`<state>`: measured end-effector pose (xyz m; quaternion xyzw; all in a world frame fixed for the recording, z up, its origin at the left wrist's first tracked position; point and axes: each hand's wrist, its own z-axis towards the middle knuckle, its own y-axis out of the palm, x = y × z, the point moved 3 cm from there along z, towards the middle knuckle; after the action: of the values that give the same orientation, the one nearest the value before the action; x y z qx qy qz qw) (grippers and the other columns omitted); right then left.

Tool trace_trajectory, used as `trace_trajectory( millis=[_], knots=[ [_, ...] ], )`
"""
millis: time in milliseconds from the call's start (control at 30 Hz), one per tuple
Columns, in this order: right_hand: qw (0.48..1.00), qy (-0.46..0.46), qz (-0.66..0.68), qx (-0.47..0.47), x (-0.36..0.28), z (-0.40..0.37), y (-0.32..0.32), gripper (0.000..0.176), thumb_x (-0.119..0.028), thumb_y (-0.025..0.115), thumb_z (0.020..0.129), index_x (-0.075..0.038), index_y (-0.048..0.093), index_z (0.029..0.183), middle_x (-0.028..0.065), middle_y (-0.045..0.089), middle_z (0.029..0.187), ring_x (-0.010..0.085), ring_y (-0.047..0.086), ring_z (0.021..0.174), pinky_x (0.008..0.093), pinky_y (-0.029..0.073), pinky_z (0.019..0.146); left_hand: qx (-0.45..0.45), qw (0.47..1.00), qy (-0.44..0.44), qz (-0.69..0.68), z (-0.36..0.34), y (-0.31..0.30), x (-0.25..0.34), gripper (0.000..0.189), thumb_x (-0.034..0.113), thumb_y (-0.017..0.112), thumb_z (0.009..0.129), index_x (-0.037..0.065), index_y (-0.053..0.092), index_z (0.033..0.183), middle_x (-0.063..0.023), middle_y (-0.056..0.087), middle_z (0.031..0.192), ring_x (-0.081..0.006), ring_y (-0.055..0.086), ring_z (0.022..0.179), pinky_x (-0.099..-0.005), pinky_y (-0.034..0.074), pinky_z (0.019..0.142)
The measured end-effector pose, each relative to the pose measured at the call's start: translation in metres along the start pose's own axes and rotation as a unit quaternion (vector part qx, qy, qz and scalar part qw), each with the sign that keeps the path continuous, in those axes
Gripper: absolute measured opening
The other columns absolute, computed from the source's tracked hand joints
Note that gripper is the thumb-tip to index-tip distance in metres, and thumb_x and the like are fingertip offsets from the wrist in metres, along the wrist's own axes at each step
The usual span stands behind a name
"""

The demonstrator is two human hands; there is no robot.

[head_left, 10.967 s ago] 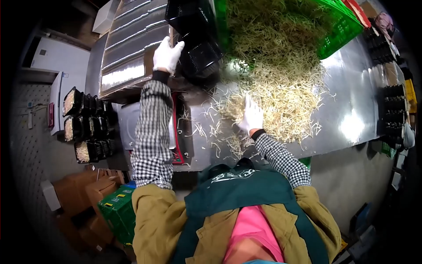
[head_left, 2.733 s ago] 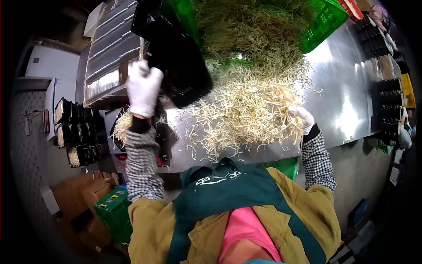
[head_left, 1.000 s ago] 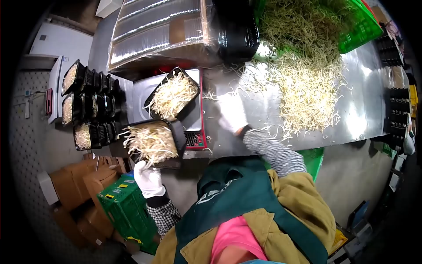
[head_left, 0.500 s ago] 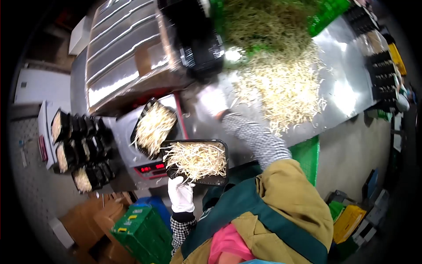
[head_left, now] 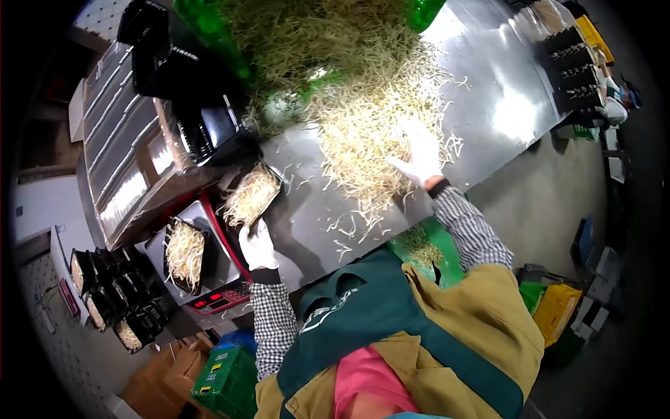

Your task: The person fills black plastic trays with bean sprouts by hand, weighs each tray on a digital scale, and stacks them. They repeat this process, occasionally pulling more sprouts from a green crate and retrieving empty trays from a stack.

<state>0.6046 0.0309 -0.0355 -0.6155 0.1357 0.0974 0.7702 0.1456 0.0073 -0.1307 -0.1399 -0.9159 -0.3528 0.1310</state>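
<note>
My left hand (head_left: 258,247), in a white glove, grips the near end of a black tray of bean sprouts (head_left: 252,195) over the metal table, just right of the scale. White-gloved too, my right hand (head_left: 423,155) lies open on the right side of a loose pile of bean sprouts (head_left: 363,140), its thumb apart from the fingers. On the red-edged scale (head_left: 227,262), with its lit red display, rests another filled black tray (head_left: 185,257). Behind the pile, a green crate (head_left: 426,12) lies with a mass of sprouts spilling from its mouth.
Stacked empty black trays (head_left: 216,129) stand beside a plastic-wrapped pack (head_left: 122,140) at the back left. Filled trays (head_left: 129,335) are stacked at far left. More black trays (head_left: 576,70) line the table's far right end. A green box (head_left: 227,380) sits below the table edge.
My left hand has carried its tray forward, to the scale's right side. My right hand has moved from near the stacked empty trays rightward onto the sprout pile. The camera view has shifted.
</note>
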Motion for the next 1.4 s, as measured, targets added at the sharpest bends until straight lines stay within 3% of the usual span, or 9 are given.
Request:
trace_trajectory(
  millis=[133,267,367,567,767,933,1200,1300,1400],
  knots=[
    [0.979,0.074,-0.08,-0.17,0.043,-0.042,-0.021,0.119,-0.047,0.087,0.06,-0.015,0.022,0.154,0.024,0.023,0.155,0.0404,0.024,0.143,0.0539,0.027,0.114,-0.103,0.963,-0.052,0.243,-0.009,-0.021,-0.081,0.046,0.012,0.064,0.093,0.003,0.043,0.133,-0.0158,0.05,0.131,-0.0346,0.054,0.117,-0.04,0.049,0.101],
    [0.99,0.009,-0.036,-0.138,0.03,-0.022,0.004,0.099,-0.031,0.084,0.067,-0.021,0.033,0.151,0.0206,0.031,0.153,0.0373,0.033,0.14,0.0491,0.034,0.111,-0.262,0.456,0.352,0.774,-0.08,0.122,-0.18,0.119,0.032,0.089,0.063,-0.002,0.018,0.152,-0.0273,0.02,0.156,-0.0397,0.018,0.146,-0.0454,0.018,0.12],
    [0.992,-0.089,0.014,-0.089,0.034,-0.006,0.016,0.076,-0.012,0.076,0.069,-0.021,0.049,0.14,0.014,0.047,0.143,0.0331,0.046,0.13,0.0419,0.043,0.104,-0.227,0.35,0.303,0.856,-0.065,0.159,-0.22,0.092,0.024,0.085,0.064,0.005,0.04,0.142,-0.0261,0.035,0.148,-0.0403,0.035,0.137,-0.0473,0.034,0.111],
    [0.956,-0.176,0.154,-0.178,0.005,0.047,-0.016,0.062,-0.011,0.076,0.072,-0.015,0.056,0.13,0.0145,0.052,0.138,0.0337,0.051,0.124,0.0398,0.045,0.103,-0.281,0.484,0.389,0.731,-0.045,0.158,-0.201,0.035,0.006,0.07,0.075,0.009,0.058,0.108,-0.0161,0.054,0.119,-0.0355,0.056,0.109,-0.0397,0.048,0.093],
    [0.907,-0.198,-0.026,-0.371,-0.025,0.149,0.046,0.122,-0.067,0.078,0.065,-0.016,0.015,0.156,0.0224,0.02,0.159,0.0407,0.032,0.141,0.0513,0.031,0.114,-0.27,0.49,0.326,0.762,0.012,0.193,-0.182,0.096,0.018,0.082,0.069,0.001,0.027,0.146,-0.0251,0.048,0.139,-0.0364,0.049,0.128,-0.0409,0.044,0.105],
    [0.872,-0.271,-0.024,-0.407,-0.05,0.139,0.063,0.103,-0.069,0.076,0.064,-0.019,0.038,0.146,0.0175,0.048,0.14,0.0334,0.052,0.122,0.0508,0.038,0.108,-0.268,0.69,0.148,0.656,0.007,0.201,-0.196,0.092,0.017,0.078,0.074,-0.006,0.025,0.146,-0.0208,0.07,0.105,-0.0296,0.068,0.101,-0.0367,0.054,0.091],
    [0.934,-0.306,0.055,-0.175,-0.009,0.102,0.054,0.107,-0.067,0.079,0.058,-0.015,0.043,0.145,0.017,0.05,0.138,0.0373,0.046,0.126,0.0556,0.031,0.108,-0.272,0.462,0.354,0.766,-0.028,0.196,-0.187,0.08,0.024,0.082,0.064,0.001,0.047,0.132,-0.0198,0.06,0.117,-0.0346,0.06,0.106,-0.0421,0.047,0.098],
    [0.892,-0.342,0.049,-0.293,-0.023,0.084,0.051,0.11,-0.066,0.08,0.057,-0.014,0.04,0.146,0.0175,0.047,0.142,0.0372,0.044,0.129,0.0568,0.029,0.11,-0.336,0.568,0.24,0.712,-0.008,0.158,-0.209,0.083,0.025,0.082,0.067,0.001,0.044,0.136,-0.0212,0.054,0.126,-0.0364,0.056,0.115,-0.0438,0.044,0.102],
    [0.887,-0.33,0.012,-0.323,-0.035,0.039,0.005,0.118,-0.05,0.09,0.049,-0.017,0.037,0.149,0.0111,0.047,0.142,0.0318,0.044,0.131,0.0592,0.025,0.113,-0.373,0.406,0.248,0.797,-0.056,0.158,-0.202,0.093,0.033,0.082,0.068,0.005,0.038,0.145,-0.0219,0.045,0.143,-0.0367,0.046,0.13,-0.0482,0.037,0.109]
  ],
)
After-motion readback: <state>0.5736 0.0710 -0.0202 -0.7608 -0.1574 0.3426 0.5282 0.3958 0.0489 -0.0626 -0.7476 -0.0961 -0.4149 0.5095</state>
